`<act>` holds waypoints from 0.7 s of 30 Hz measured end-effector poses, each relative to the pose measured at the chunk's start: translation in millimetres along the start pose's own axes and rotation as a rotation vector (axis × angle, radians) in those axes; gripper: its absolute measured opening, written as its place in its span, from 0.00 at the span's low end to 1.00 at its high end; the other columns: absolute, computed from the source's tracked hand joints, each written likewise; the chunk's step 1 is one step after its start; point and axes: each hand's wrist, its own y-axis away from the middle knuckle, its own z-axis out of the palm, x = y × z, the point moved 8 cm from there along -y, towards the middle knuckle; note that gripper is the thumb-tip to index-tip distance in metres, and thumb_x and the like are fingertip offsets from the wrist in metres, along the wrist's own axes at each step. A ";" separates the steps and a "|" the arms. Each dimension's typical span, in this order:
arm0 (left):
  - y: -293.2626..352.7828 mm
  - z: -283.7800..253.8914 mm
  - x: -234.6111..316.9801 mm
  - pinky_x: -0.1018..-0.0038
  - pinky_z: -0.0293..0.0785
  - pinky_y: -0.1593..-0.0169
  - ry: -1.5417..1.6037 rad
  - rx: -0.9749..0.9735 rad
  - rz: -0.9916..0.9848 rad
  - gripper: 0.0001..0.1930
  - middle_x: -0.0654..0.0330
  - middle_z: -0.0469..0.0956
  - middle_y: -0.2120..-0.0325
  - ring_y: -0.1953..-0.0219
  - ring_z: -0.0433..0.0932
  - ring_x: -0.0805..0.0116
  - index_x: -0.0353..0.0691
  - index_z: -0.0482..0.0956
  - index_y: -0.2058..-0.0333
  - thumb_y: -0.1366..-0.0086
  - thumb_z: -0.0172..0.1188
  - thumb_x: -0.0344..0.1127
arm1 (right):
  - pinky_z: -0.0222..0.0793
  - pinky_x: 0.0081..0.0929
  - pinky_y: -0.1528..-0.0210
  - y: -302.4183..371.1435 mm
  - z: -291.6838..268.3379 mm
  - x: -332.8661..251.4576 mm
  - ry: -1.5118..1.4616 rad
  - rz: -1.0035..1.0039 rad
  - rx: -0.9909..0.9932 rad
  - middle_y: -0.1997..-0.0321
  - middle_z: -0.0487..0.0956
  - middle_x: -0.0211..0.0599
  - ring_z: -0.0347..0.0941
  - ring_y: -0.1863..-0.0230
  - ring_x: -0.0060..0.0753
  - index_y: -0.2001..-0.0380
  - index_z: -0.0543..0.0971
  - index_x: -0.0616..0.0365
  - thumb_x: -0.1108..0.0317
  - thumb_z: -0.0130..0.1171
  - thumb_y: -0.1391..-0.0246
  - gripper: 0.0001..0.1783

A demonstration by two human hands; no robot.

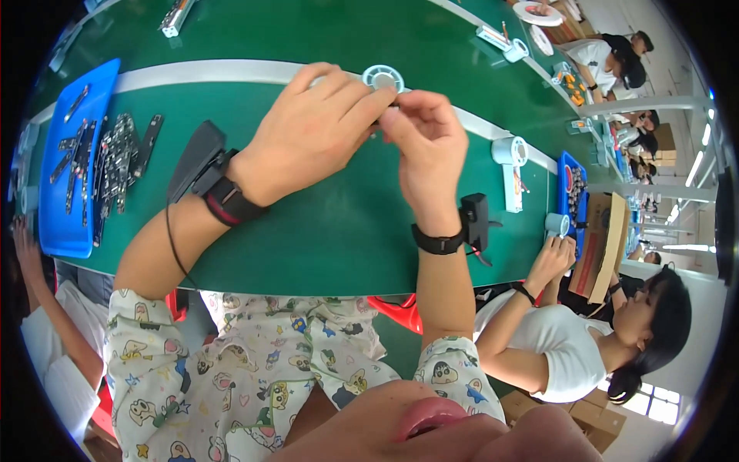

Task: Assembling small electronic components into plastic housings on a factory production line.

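My left hand (319, 127) is closed over a light blue fan housing (382, 68). Only the round, ring-shaped head of that housing shows beyond the fingers; the rest lies hidden under the hand. Close against it, my right hand (427, 142) has thumb and forefinger pinched together beside the ring. A small dark bit shows at those fingertips, too little of it to name. Each wrist wears a black strap with a black device on it.
At left, a blue tray (52, 223) holds dark circuit board strips, with a pile of strips (123, 158) beside it. Another fan housing (513, 185) lies right of my hands. Farther right are a blue parts tray (563, 165), a cardboard box (603, 246) and a co-worker (558, 350).
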 end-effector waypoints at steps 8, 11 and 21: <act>35.5 55.1 -62.3 0.64 0.74 0.52 0.629 0.022 -0.573 0.17 0.52 0.79 0.64 0.59 0.79 0.56 0.38 0.74 0.47 0.34 0.57 0.26 | 0.74 0.21 0.64 -5.9 -2.6 -9.2 0.575 -0.363 -0.187 0.54 0.80 0.37 0.78 0.67 0.25 0.59 0.81 0.61 0.82 0.59 0.45 0.10; 39.9 66.3 -61.9 0.70 0.73 0.56 0.829 -0.003 -0.678 0.17 0.58 0.75 0.65 0.62 0.76 0.67 0.36 0.74 0.45 0.33 0.56 0.25 | 0.75 0.23 0.66 3.4 17.3 -8.4 0.704 -0.419 -0.331 0.54 0.80 0.38 0.79 0.68 0.28 0.60 0.82 0.60 0.82 0.59 0.48 0.12; 62.7 79.0 -73.9 0.79 0.72 0.61 1.088 -0.039 -0.898 0.19 0.64 0.71 0.61 0.63 0.73 0.78 0.36 0.72 0.44 0.34 0.55 0.22 | 0.79 0.35 0.67 23.6 50.7 13.9 1.045 -0.505 -0.449 0.53 0.80 0.37 0.81 0.67 0.42 0.62 0.82 0.57 0.76 0.63 0.47 0.08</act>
